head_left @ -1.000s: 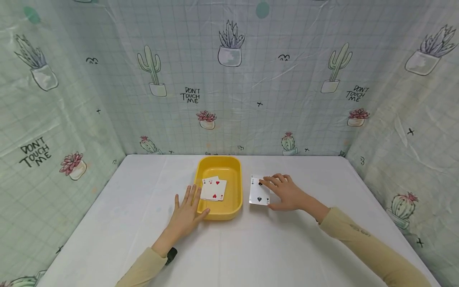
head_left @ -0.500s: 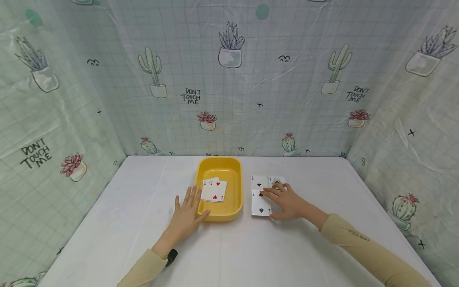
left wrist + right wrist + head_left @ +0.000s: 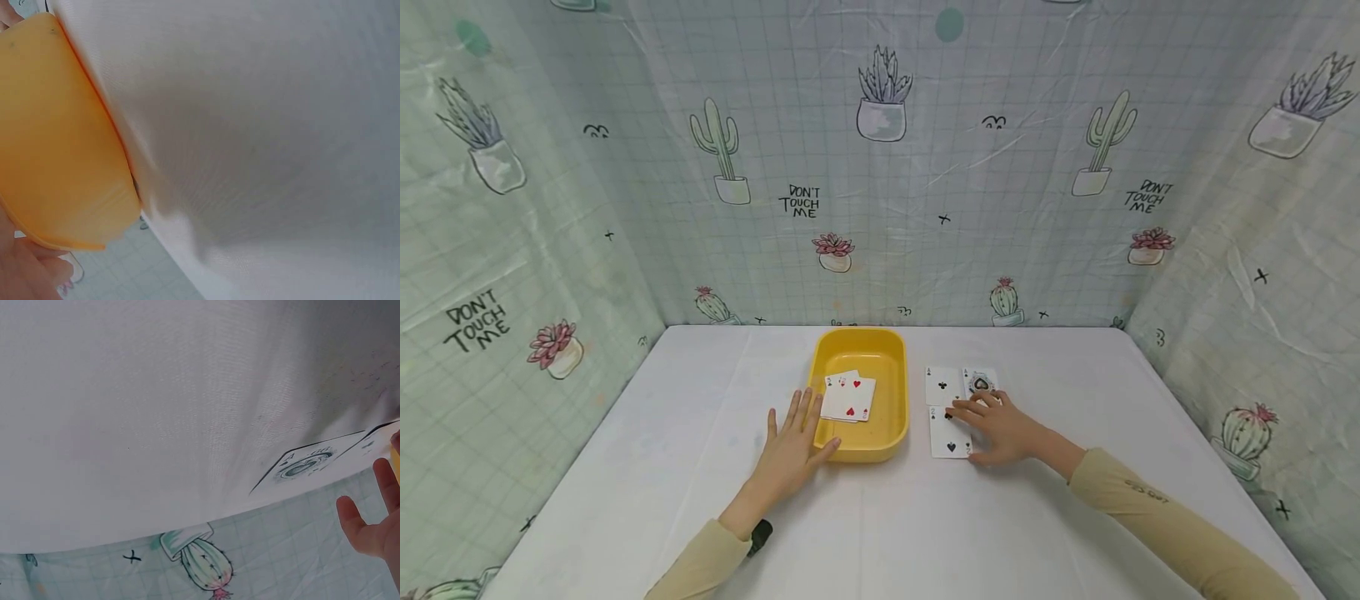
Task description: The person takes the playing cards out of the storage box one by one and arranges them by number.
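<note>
At the left, a grid-printed curtain (image 3: pixel 467 233) with potted plants is hung beside a white table (image 3: pixel 617 500). The left arm is covered by a beige sleeve (image 3: pixel 696 562), with a dark band (image 3: pixel 761 537) worn at the wrist. The left hand (image 3: pixel 782 454) is laid against the left side of a yellow tray (image 3: pixel 900 400); its fingers are straight and spread, its thumb is set apart at the near edge, and nothing is clasped. Within the tray, toward the left, at least 1 card (image 3: pixel 831 385) is overlapped by a card with 2 hearts (image 3: pixel 854 400).

Just right of the tray, a card with 1 club (image 3: pixel 941 383) is laid flat on the table, and nearer to the person, a card with 2 spades (image 3: pixel 949 437) is touched by the right hand (image 3: pixel 1002 427), whose fingers and thumb are held apart. A card with 1 ornate spade (image 3: pixel 979 381) is placed beside the club card, its lower part hidden by the fingers.
</note>
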Available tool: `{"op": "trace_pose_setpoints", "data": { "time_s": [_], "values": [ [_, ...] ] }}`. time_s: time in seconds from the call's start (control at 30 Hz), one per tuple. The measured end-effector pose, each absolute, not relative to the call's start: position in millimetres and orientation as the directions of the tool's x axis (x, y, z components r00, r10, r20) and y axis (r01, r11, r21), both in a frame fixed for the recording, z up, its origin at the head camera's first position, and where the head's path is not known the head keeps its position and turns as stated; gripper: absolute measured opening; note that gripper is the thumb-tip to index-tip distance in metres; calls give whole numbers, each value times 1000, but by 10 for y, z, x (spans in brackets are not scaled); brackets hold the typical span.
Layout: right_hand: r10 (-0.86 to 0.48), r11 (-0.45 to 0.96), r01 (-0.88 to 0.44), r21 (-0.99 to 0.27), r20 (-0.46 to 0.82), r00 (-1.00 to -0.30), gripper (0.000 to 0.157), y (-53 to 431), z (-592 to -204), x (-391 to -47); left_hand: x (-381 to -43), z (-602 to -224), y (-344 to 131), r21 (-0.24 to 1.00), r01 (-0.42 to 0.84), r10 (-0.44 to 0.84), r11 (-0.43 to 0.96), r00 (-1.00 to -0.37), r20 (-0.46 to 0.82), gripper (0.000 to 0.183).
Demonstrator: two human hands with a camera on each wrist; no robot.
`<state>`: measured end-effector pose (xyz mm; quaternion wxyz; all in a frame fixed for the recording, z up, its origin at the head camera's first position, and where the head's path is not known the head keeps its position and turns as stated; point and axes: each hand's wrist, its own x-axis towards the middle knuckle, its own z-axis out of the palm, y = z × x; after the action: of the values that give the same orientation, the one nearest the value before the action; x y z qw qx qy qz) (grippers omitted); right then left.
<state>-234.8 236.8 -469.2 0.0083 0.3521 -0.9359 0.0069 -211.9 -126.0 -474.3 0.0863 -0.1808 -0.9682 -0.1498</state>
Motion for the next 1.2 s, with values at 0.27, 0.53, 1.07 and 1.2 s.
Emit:
{"op": "trace_pose_setpoints", "data": {
  "time_s": [0.27, 0.53, 1.07, 1.2],
  "values": [
    [-633, 774, -632, -37, -48, -772, 75, 2365, -4762, -2365, -2111, -4739, -1265, 262, 370, 319, 891, -922, 218, 76],
    [-645, 765, -644, -31, -38, -764, 75, 2376, -4788, -2360, -2111, -4731, -1260, 252, 378, 327, 891, -918, 223, 77],
    [-648, 762, -648, -12, -34, -761, 73, 2370, -4788, -2351, -2095, -4722, -1265, 251, 380, 326, 890, -917, 230, 76],
    [-644, 765, -644, -4, -39, -764, 73, 2372, -4784, -2349, -2091, -4716, -1265, 248, 382, 327, 890, -915, 235, 76]
  ]
}}
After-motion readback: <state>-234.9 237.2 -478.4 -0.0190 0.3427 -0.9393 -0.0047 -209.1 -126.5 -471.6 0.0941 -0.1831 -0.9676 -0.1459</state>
